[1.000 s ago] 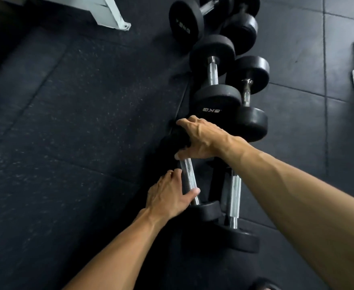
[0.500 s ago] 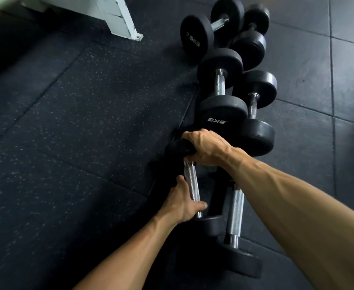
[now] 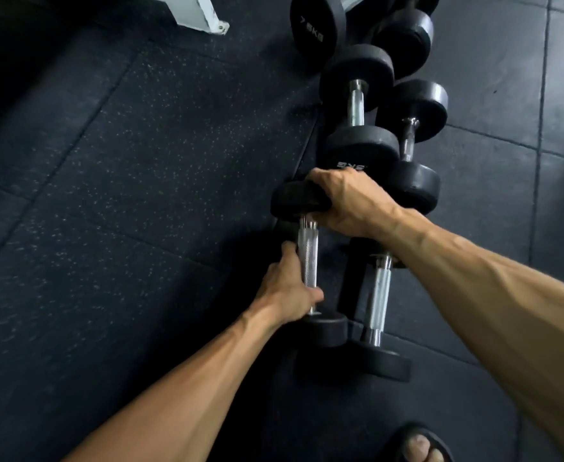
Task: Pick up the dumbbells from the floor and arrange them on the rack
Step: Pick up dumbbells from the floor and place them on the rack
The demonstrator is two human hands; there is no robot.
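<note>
A small black dumbbell [image 3: 308,251] with a knurled steel handle lies on the dark rubber floor. My left hand [image 3: 287,290] grips the lower part of its handle. My right hand [image 3: 350,203] is curled over its far black head. Right beside it lies a second dumbbell [image 3: 379,295] with a smooth steel handle, untouched. Beyond my right hand, several bigger black dumbbells stand in a row, the nearest a 5 kg one [image 3: 357,128]. No rack shelf is visible.
A white metal frame foot [image 3: 203,16] stands at the top left. A 7.5 kg dumbbell [image 3: 317,26] lies at the top. My sandalled foot [image 3: 420,445] shows at the bottom right. Speckled rubber floor [image 3: 123,195] stretches to the left.
My left hand has closed round the handle, having earlier only touched it. My right hand has curled tighter over the far head, which looks slightly raised.
</note>
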